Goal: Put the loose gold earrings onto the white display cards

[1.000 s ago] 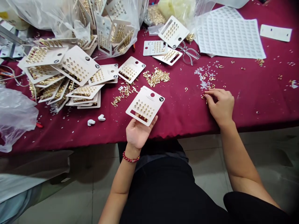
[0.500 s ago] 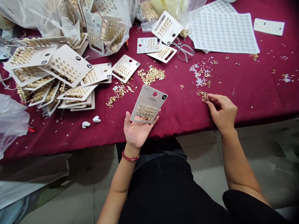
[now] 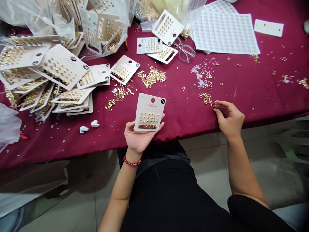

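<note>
My left hand (image 3: 138, 138), with a red bead bracelet at the wrist, holds a white earring card (image 3: 150, 111) upright, its fingers behind it. Rows of gold studs and a slot near the bottom show on the card. At the right, the thumb and fingertips of my right hand (image 3: 228, 119) are pinched together at the edge of a small heap of curled gold pieces (image 3: 206, 98). A small gold piece shows at those fingertips. A pile of tiny gold bits (image 3: 152, 77) lies above the held card.
Stacked earring cards (image 3: 65, 69) and a plastic bag of cards (image 3: 108, 32) fill the left. White earbuds (image 3: 95, 123) lie near the front edge. Glasses (image 3: 187, 53), printed sheets (image 3: 223, 30) and a blank card (image 3: 268, 28) are at the back.
The card in my left hand has turned more upright and faces the camera. My right fingertips have drawn slightly away from the heap of curled pieces. The whole view has shifted a little.
</note>
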A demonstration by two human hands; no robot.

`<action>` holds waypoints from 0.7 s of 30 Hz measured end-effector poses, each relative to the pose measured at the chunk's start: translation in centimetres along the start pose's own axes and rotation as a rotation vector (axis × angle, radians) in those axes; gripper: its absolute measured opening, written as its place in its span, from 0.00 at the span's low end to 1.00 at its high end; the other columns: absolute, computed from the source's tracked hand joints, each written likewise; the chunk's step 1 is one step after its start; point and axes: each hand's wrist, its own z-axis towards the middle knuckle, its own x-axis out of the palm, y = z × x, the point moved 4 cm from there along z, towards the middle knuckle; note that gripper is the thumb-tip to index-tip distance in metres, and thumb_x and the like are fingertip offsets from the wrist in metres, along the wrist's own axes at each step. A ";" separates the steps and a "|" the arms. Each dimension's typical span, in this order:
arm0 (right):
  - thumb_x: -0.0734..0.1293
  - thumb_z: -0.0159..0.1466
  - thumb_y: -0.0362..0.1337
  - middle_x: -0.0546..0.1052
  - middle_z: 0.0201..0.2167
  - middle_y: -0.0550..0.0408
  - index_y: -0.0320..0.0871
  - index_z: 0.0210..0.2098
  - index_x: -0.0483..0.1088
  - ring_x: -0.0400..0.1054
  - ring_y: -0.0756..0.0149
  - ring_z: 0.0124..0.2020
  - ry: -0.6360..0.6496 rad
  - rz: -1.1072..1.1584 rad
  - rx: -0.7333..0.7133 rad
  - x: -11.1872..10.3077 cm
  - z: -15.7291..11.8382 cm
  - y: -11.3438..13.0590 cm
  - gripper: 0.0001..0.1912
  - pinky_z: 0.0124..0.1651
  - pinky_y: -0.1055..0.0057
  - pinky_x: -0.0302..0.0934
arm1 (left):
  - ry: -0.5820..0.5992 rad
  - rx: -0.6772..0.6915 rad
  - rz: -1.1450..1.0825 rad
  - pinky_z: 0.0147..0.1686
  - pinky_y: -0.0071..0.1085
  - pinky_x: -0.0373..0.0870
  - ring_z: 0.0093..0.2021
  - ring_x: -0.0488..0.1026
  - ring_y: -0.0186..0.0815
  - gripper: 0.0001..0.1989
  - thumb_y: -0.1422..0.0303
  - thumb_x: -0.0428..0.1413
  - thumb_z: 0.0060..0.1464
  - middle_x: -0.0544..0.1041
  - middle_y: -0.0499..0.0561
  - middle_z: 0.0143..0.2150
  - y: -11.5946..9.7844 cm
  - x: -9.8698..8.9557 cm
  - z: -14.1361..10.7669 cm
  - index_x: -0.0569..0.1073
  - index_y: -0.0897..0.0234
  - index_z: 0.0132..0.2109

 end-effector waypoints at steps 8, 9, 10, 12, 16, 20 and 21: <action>0.69 0.60 0.40 0.80 0.41 0.52 0.47 0.46 0.73 0.76 0.62 0.41 -0.015 -0.033 0.007 0.5 1.0 0.8 0.14 0.49 0.61 0.72 | -0.051 0.018 0.086 0.65 0.51 0.57 0.65 0.63 0.51 0.29 0.46 0.41 0.60 0.70 0.53 0.63 -0.1 -0.6 0.4 0.70 0.56 0.57; 0.69 0.60 0.40 0.80 0.41 0.52 0.47 0.46 0.72 0.76 0.63 0.41 -0.020 -0.010 0.020 0.6 1.0 0.8 0.14 0.48 0.62 0.72 | -0.058 0.027 0.099 0.65 0.51 0.59 0.65 0.64 0.50 0.28 0.46 0.41 0.61 0.71 0.54 0.62 -0.1 -0.6 0.4 0.71 0.56 0.56; 0.69 0.59 0.40 0.80 0.40 0.52 0.46 0.45 0.72 0.76 0.63 0.40 -0.033 0.017 0.036 0.6 1.1 0.9 0.14 0.47 0.62 0.72 | -0.069 0.035 0.113 0.64 0.51 0.60 0.64 0.65 0.50 0.28 0.46 0.41 0.61 0.71 0.54 0.61 -0.1 -0.6 0.4 0.72 0.57 0.56; 0.70 0.58 0.41 0.80 0.38 0.53 0.46 0.42 0.72 0.77 0.63 0.39 -0.070 0.073 0.069 0.8 1.1 1.2 0.13 0.47 0.62 0.73 | -0.116 0.060 0.153 0.63 0.50 0.61 0.63 0.66 0.50 0.27 0.47 0.43 0.60 0.73 0.55 0.60 0.0 -0.6 0.4 0.73 0.58 0.55; 0.73 0.54 0.42 0.79 0.37 0.54 0.47 0.36 0.70 0.76 0.61 0.41 -0.095 0.362 0.154 2.0 1.0 2.8 0.13 0.49 0.59 0.72 | -0.268 0.220 0.316 0.60 0.44 0.66 0.62 0.67 0.47 0.23 0.50 0.48 0.60 0.76 0.55 0.56 -0.1 -0.7 0.1 0.74 0.59 0.53; 0.76 0.50 0.40 0.80 0.37 0.57 0.48 0.34 0.69 0.77 0.64 0.40 0.089 0.698 0.274 5.5 0.4 6.0 0.16 0.49 0.62 0.73 | -0.336 0.481 0.686 0.60 0.37 0.65 0.61 0.69 0.44 0.22 0.52 0.52 0.60 0.75 0.52 0.57 -1.5 -0.9 -0.4 0.71 0.56 0.56; 0.76 0.49 0.40 0.80 0.37 0.58 0.48 0.34 0.68 0.77 0.65 0.39 0.138 0.764 0.289 6.5 0.2 7.0 0.16 0.48 0.64 0.73 | -0.370 0.525 0.796 0.61 0.36 0.63 0.61 0.68 0.43 0.22 0.53 0.53 0.60 0.73 0.52 0.58 -1.9 -1.1 -0.7 0.69 0.56 0.57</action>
